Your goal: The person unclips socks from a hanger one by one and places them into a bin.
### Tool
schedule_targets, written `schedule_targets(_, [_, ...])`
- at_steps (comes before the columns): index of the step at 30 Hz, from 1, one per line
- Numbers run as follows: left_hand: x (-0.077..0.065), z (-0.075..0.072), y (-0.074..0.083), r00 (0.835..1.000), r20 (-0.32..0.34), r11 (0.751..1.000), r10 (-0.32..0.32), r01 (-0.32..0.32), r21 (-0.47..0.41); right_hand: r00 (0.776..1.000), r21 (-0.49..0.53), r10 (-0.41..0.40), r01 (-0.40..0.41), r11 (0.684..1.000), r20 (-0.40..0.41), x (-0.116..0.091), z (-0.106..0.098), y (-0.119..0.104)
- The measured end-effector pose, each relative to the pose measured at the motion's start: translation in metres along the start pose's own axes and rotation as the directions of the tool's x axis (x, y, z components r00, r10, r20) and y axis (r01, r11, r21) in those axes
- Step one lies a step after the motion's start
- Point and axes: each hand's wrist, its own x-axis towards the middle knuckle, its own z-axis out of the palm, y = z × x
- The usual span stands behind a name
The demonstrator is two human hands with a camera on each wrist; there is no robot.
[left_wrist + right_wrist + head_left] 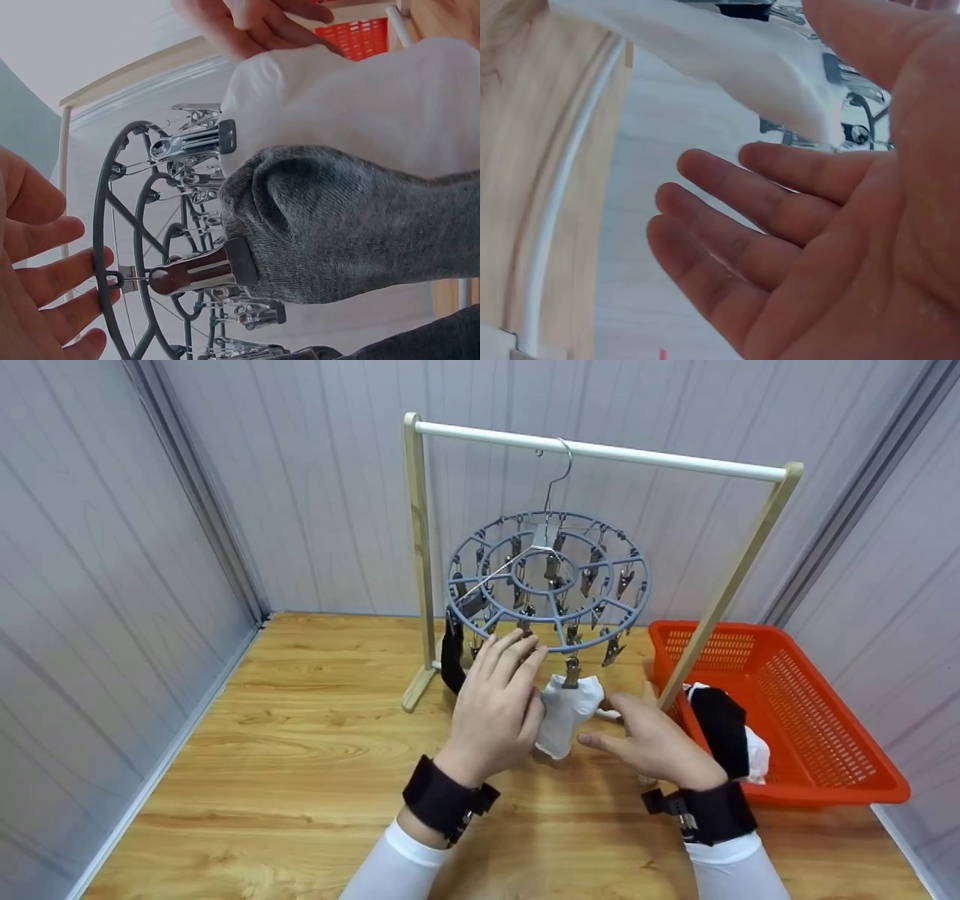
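Observation:
A round grey clip hanger point(643, 585) hangs by its hook from a rack's white bar. One of its metal clips point(573, 671) bites the cuff of a white sock point(562, 720). Beside that sock, in the left wrist view, a dark grey sock point(360, 225) dangles from another clip. My left hand point(495, 712) has its fingers stretched out at the hanger's near rim, fingertips against the ring. To the right of the white sock is my right hand point(652, 735), fingers extended and palm bare in the right wrist view.
At the hanger's left side hangs a black sock point(452, 656). A red basket point(832, 720) stands on the right, with black cloth point(718, 724) and white cloth point(757, 756) inside. The rack's wooden legs point(421, 547) rest on the wooden tabletop point(300, 720).

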Motion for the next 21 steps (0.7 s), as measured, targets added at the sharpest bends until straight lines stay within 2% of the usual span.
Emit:
schedule_targets(5, [0.0, 0.001, 0.003, 1.0, 0.008, 1.0, 0.003, -0.003, -0.002, 0.999, 0.084, -0.026, 0.029, 0.996, -0.029, 0.004, 0.01, 0.005])
schedule_targets(10, [0.0, 0.002, 0.003, 1.0, -0.001, 1.0, 0.007, -0.007, -0.004, 0.998, 0.195, -0.046, 0.056, 0.979, -0.054, 0.009, 0.021, 0.009])
schedule_targets(13, [0.0, 0.002, 0.003, 1.0, 0.0, 1.0, 0.002, -0.002, -0.003, 0.998, 0.258, -0.024, 0.04, 0.965, -0.064, 0.013, 0.026, 0.01])
schedule_targets(15, [0.0, 0.002, 0.003, 1.0, 0.007, 1.0, -0.001, 0.001, -0.002, 0.998, 0.315, -0.001, 0.02, 0.949, -0.061, 0.015, 0.029, 0.011])
schedule_targets(18, [0.0, 0.002, 0.003, 1.0, 0.019, 1.0, -0.003, 0.003, 0.003, 0.998, 0.419, 0.052, -0.029, 0.908, -0.044, 0.018, 0.035, 0.012])
schedule_targets(21, [0.001, 0.001, 0.003, 1.0, 0.023, 1.0, -0.001, 0.001, 0.001, 0.998, 0.486, 0.062, -0.041, 0.873, -0.027, 0.021, 0.041, 0.014])
